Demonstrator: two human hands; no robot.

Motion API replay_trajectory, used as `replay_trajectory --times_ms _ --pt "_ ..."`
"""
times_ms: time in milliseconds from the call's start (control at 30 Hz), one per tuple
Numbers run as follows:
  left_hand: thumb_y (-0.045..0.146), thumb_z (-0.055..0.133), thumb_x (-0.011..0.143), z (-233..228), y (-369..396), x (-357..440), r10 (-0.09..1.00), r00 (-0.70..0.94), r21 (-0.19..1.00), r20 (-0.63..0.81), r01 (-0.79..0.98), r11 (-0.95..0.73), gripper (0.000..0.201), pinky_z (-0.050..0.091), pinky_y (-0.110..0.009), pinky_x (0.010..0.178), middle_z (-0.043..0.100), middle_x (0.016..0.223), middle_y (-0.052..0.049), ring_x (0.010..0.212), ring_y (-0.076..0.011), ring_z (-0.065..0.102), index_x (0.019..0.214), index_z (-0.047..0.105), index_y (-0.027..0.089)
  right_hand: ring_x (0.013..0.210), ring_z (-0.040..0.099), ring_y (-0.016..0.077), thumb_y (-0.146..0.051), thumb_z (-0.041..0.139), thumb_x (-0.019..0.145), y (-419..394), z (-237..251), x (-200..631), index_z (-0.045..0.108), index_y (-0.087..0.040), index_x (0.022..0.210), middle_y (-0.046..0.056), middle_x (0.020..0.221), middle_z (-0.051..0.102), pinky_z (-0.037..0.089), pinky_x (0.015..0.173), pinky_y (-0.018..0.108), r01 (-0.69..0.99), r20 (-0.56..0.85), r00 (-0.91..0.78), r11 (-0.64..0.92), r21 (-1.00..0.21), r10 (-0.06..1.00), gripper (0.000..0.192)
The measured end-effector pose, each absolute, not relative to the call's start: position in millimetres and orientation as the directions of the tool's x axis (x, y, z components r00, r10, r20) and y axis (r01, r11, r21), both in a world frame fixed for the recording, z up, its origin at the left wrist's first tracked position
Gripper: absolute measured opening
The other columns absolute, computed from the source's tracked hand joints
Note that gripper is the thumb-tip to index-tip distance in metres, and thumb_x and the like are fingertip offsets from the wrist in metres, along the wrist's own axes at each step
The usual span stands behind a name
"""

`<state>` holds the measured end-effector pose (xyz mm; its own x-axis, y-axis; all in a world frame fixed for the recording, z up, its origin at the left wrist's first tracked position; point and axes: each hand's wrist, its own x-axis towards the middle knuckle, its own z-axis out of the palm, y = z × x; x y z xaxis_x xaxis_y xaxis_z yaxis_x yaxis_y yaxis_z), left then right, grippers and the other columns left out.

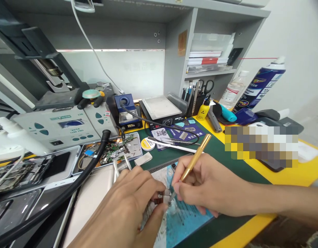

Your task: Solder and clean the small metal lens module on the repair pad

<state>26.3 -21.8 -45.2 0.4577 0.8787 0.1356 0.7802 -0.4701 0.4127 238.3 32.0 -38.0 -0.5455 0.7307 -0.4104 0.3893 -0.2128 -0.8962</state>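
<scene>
With a pen-like hold, my right hand (200, 184) grips a gold-handled craft knife (195, 158). Its blade points down to the left, at a small electronic part (161, 198) with brown and silvery areas. The thumb and fingers of my left hand (138, 199) pinch that part from the left. The blade tip appears to touch or nearly touch its edge, though I cannot tell which. Beneath both hands lies a blue and white printed work sheet (184, 224), stained and worn. My fingers hide much of the small part.
A tray of circuit boards (134, 148), a soldering station (129, 117) and a grey rework station (68, 125) stand at the left and back. A black hose (99, 155) crosses the left side. A white soldering iron (174, 146) lies behind my hands. Bottles and a spray can (262, 86) stand right.
</scene>
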Motion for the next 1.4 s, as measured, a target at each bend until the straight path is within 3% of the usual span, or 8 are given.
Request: replay_trajectory --times_ms 700,967,1400 --pt "0.018 0.050 0.092 -38.2 -21.7 27.3 0.881 0.462 0.440 0.106 0.773 -0.458 0.014 0.045 -0.036 0.082 0.064 0.091 0.000 0.089 -0.0201 0.059 0.094 0.062 0.025 0.040 0.048 0.0061 -0.024 0.063 0.082 29.4 -35.8 237.2 0.057 -0.020 0.085 -0.003 0.068 0.064 0.034 0.028 0.012 0.415 -0.385 -0.556 -0.156 -0.896 0.737 0.009" --pt "0.018 0.048 0.092 -37.1 -20.2 28.8 0.863 0.493 0.425 0.112 0.761 -0.490 0.015 0.044 -0.035 0.075 0.063 0.087 -0.002 0.082 -0.0209 0.058 0.089 0.061 0.023 0.041 0.048 0.0045 -0.023 0.063 0.082 28.7 -31.9 235.6 0.056 -0.019 0.084 -0.003 0.068 0.064 0.033 0.030 0.010 0.437 -0.404 -0.546 -0.163 -0.885 0.734 0.008" --pt "0.021 0.046 0.094 -35.4 -20.1 29.9 0.874 0.485 0.440 0.026 0.779 -0.446 0.016 0.045 -0.041 0.081 0.061 0.089 -0.003 0.082 -0.0220 0.055 0.087 0.060 0.021 0.043 0.050 0.0045 -0.021 0.063 0.081 28.5 -31.7 235.9 0.057 -0.019 0.084 -0.003 0.070 0.064 0.034 0.032 0.010 0.423 -0.387 -0.539 -0.157 -0.892 0.748 0.007"
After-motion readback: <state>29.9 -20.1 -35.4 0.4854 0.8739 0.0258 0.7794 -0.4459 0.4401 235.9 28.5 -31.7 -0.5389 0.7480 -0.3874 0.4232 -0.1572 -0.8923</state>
